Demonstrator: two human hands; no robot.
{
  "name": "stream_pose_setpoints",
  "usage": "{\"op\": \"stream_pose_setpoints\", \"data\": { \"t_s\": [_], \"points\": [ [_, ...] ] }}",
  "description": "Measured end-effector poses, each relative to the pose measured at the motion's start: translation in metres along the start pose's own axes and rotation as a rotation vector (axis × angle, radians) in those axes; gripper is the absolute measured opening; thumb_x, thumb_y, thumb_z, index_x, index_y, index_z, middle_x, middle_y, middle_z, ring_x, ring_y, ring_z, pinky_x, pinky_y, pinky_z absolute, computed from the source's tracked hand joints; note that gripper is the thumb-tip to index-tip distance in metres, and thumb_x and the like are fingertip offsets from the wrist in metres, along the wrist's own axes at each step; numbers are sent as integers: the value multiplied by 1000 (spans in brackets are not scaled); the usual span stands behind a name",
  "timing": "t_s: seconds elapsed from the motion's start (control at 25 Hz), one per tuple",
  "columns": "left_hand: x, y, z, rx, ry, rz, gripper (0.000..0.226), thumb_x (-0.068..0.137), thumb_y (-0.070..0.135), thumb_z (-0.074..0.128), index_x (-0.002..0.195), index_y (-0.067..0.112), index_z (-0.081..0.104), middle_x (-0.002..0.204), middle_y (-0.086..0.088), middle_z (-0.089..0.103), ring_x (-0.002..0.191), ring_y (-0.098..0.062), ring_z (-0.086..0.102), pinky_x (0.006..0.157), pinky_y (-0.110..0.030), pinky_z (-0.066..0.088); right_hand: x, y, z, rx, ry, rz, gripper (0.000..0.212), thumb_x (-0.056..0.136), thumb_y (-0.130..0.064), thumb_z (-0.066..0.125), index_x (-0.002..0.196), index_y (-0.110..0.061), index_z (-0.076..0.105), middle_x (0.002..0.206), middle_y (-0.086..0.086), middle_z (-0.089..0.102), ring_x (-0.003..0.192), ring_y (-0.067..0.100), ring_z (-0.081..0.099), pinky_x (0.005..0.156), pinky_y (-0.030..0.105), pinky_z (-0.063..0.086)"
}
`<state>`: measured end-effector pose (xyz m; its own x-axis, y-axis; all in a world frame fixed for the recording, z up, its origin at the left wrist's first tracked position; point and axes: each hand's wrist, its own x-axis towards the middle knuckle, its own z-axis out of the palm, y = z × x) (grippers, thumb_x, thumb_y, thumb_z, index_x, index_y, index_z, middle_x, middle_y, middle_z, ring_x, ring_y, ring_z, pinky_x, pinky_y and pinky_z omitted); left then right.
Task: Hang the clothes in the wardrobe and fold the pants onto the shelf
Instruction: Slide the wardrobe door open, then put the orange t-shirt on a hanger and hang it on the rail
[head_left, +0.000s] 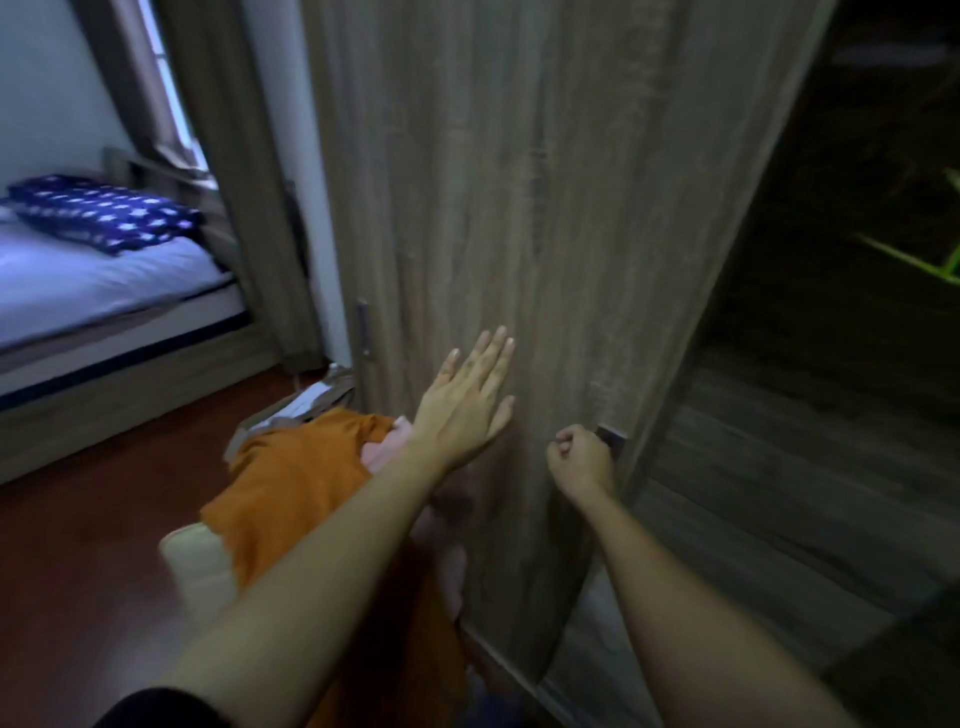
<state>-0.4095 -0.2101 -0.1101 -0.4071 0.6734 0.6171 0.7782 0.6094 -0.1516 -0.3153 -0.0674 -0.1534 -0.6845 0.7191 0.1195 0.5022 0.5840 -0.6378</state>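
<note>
right grip clasps handle on upright wardrobe door, left grip flat against it.

The left grip lies flat, fingers straight, against the wood-grain wardrobe door. The right grip curls round the door's dark handle at its right edge, beside the dark wardrobe interior. Orange clothing is heaped low beside the door, below the left forearm; a bed with a star-patterned pillow stands far left

grey-brown woodgrain door, orange garment, navy star-print pillow
</note>
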Motion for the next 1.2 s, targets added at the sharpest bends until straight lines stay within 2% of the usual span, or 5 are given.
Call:
{"op": "stream_pose_setpoints", "data": {
  "t_s": [0.2,0.4,0.76,0.96,1.2],
  "points": [
    [-104,-64,-29,62,-154,-306,62,89,39,35,139,4,41,146,-13,42,133,-25,42,102,-48,39,-8,-61,35,138,-43,-274,17,83,-9,60,96,2,64,95,22,67,93,35,63,83,34,44],
    [-191,-115,-25,-60,-412,-711,78,90,61,11,150,11,5,159,-9,5,146,-24,5,115,-48,11,-18,-132,74,153,-131,-469,22,87,-11,57,102,3,64,105,23,63,100,34,59,85,31,41],
    [-213,-113,-2,-122,-400,-754,95,76,69,-21,150,13,-1,159,-5,0,147,-20,-1,113,-38,-4,-8,-185,141,-184,-612,-348,59,91,-52,46,125,-5,53,126,17,58,115,30,54,95,36,43],
    [-213,-117,0,-157,-412,-764,97,76,71,-12,150,11,7,159,-4,-6,146,-18,-4,114,-38,-6,-18,-227,145,494,-487,-142,28,98,-13,40,120,-7,55,119,12,59,109,24,55,84,26,40],
    [-170,-127,-41,-645,48,-1025,84,81,73,32,143,17,23,155,-5,17,142,-22,20,117,-44,16,-2,-239,90,738,-515,-339,19,98,-19,44,110,-18,58,91,-2,61,82,10,58,68,16,48]
  ]
}}
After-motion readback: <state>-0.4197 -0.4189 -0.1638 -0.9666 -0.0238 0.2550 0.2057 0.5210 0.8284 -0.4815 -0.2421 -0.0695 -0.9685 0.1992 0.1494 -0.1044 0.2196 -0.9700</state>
